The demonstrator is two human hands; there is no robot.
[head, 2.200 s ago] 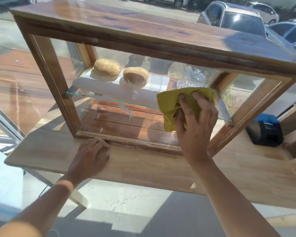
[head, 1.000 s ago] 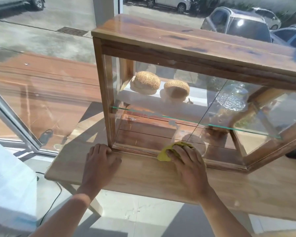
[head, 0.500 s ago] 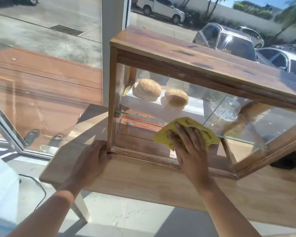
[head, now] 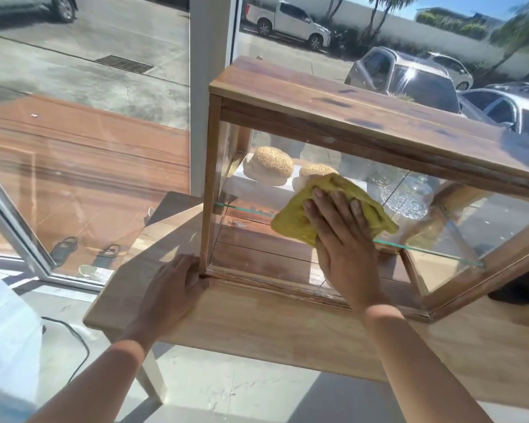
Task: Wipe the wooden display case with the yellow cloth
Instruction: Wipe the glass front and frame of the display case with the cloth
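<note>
Yellow cloth (head: 300,222) is spread flat against the front glass pane (head: 257,245) of the wooden display case (head: 333,108), at about the height of the glass shelf (head: 425,250) inside. The right hand (head: 344,239) presses it there with straight fingers (head: 338,206) lying close together, palm to the pane, so it pushes the cloth and does not pinch it. The left hand (head: 174,296) rests on the wooden table (head: 287,331) at the case's lower left corner, its fingertips against the frame post; I cannot tell how tightly they press, but it looks like a bracing hold to stop the case sliding.

Two sesame buns (head: 269,167) and a cut-glass jar (head: 406,193) sit behind the pane, out of the cloth's reach.

My reading is that the glass front is the part being wiped, somewhere in the middle of the job. The top board shows dull smears, and the frame rail along the bottom looks scuffed. Next, the cloth wants carrying on across the pane under even, flat pressure, with the left hand kept firm at the corner, and then moving on to the frame and the top.
</note>
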